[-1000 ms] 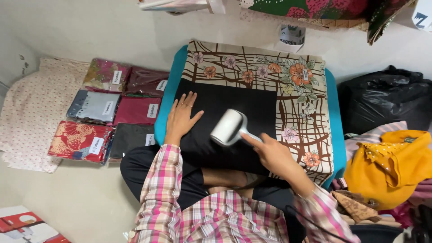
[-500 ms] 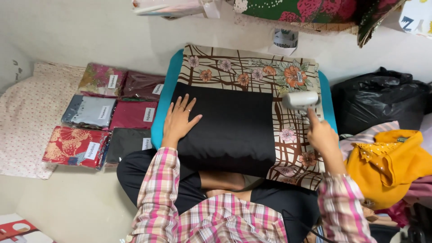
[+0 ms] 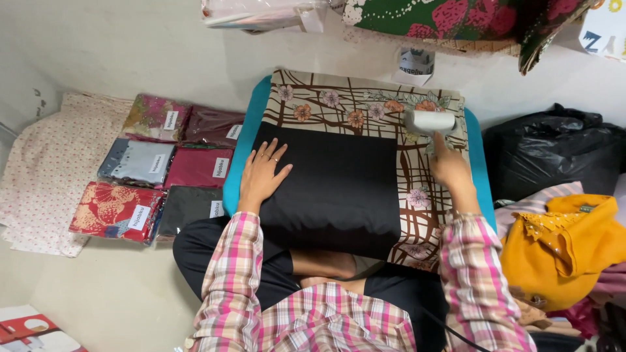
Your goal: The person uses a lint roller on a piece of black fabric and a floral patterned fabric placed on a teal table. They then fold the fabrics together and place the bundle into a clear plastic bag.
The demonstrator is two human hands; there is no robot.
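Observation:
A folded black cloth (image 3: 339,186) lies on a floral patterned cover (image 3: 372,104) over a blue board (image 3: 240,156) in front of my crossed legs. My left hand (image 3: 262,175) rests flat on the cloth's left edge, fingers spread. My right hand (image 3: 448,166) grips the handle of a white lint roller (image 3: 429,121), which lies on the cover at the far right, off the black cloth.
Several folded fabrics in clear bags (image 3: 153,173) lie on the floor at left, beside a pale dotted cloth (image 3: 39,176). A black plastic bag (image 3: 554,153) and an orange garment (image 3: 564,244) sit at right. Floral fabric (image 3: 456,16) hangs above.
My right hand has carried the lint roller from the black cloth's middle out to the right and up onto the patterned cover. My left hand stays on the cloth.

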